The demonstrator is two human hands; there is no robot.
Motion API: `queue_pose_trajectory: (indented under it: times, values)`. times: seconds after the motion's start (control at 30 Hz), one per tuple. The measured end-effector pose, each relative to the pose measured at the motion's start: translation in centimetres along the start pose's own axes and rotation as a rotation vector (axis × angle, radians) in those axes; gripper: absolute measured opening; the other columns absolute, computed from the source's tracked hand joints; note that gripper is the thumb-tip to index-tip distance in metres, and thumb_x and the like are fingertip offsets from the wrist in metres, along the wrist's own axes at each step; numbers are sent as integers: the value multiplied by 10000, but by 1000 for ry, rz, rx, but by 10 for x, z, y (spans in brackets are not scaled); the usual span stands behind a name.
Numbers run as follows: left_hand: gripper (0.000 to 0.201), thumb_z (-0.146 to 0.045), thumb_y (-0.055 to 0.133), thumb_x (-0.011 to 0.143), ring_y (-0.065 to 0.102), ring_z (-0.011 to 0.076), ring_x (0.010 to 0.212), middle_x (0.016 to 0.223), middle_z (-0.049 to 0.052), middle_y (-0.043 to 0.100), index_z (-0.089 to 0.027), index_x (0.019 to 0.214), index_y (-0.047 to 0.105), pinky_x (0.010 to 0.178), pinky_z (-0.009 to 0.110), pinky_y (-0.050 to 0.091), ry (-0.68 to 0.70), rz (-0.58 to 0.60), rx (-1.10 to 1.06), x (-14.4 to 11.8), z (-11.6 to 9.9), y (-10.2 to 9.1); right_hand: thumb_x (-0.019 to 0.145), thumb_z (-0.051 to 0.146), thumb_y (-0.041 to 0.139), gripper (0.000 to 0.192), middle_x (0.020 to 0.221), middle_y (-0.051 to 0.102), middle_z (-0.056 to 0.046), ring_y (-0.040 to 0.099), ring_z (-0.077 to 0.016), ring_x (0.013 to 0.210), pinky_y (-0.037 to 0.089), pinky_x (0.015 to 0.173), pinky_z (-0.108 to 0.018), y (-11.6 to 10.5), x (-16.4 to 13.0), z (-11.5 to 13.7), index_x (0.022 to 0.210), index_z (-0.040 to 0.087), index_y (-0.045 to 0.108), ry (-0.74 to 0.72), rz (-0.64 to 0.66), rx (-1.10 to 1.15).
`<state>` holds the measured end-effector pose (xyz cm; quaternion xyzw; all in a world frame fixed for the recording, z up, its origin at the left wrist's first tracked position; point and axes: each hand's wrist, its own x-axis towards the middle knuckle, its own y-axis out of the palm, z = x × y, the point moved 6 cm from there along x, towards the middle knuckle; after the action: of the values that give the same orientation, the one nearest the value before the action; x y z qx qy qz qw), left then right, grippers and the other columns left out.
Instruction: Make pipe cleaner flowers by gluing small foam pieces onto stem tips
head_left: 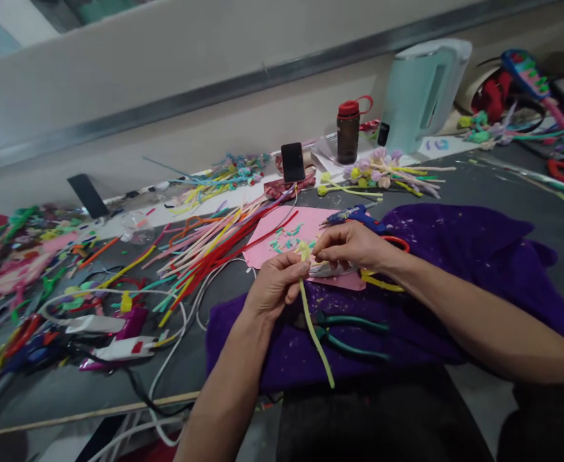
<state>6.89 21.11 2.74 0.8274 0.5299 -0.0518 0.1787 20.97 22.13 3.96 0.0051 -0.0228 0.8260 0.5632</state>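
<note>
Head view: left hand (276, 287) and right hand (349, 247) are pinching the yellow-green pipe cleaner (314, 327) at its top, its stem hanging down toward the person.

One head-worn camera looks forward and down, close over the worktable (503, 186).

A pale green kettle (421, 90) sits at the back by the wall, with a brown bottle (348, 131) with a red cap just left of it and a black phone (292, 162) propped up nearby. Blue glue gun (358, 217) lies on the pink sheet (282, 239), and green pliers (353, 333) rest on the purple cloth (478, 256). Loose pile of colored pipe cleaners (214, 240) is spread out left of the sheet.
</note>
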Motion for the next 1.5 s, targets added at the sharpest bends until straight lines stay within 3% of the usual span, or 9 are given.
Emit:
queue_pose_trajectory:
  times: [0.13,0.27,0.4,0.57,1.0,1.2,1.5]
  values:
    - [260,-283,731,609,364,3,256,494,-58,545,-137,665,524,251,108,201,11,1,29,-1,1,3,743,299,571,201,594,619,-2,535,-63,427,370,349,-138,9,-2,0,702,114,638,54,42,68]
    - [264,-279,734,602,365,2,257,519,-49,563,-133,648,519,247,114,212,25,-13,33,-1,1,2,791,307,494,239,612,630,-8,527,-54,409,363,346,-133,17,-2,-2,739,116,626,65,61,151]
    - [252,-286,729,610,369,4,263,505,-54,554,-136,650,530,251,112,232,43,-41,59,-1,1,-2,727,248,579,141,577,602,24,524,-55,413,343,346,-129,19,-3,-2,802,134,612,46,18,238]
    - [235,-288,717,630,393,11,273,492,-55,546,-136,655,540,260,109,241,76,-53,113,-2,-1,-2,672,244,655,169,523,565,44,495,-59,404,350,357,-149,19,-4,-3,788,131,609,-3,-34,223]
    - [228,-297,709,643,417,23,292,507,-40,567,-134,695,558,271,115,267,63,-47,112,-3,-1,0,708,214,590,79,458,519,56,446,-50,374,342,372,-159,22,-4,-2,692,141,564,38,-42,175]
    - [222,-340,649,706,430,40,318,463,-24,561,-133,712,569,294,118,300,46,-7,93,-2,0,0,695,209,581,62,442,525,56,464,-63,379,333,372,-164,22,-4,-2,682,152,560,57,-32,253]
    - [214,-317,673,685,427,38,321,430,-42,538,-141,710,553,305,114,300,27,-38,80,-2,1,-2,692,208,571,98,517,560,36,494,-51,387,327,354,-148,26,-5,-5,636,131,549,132,3,343]
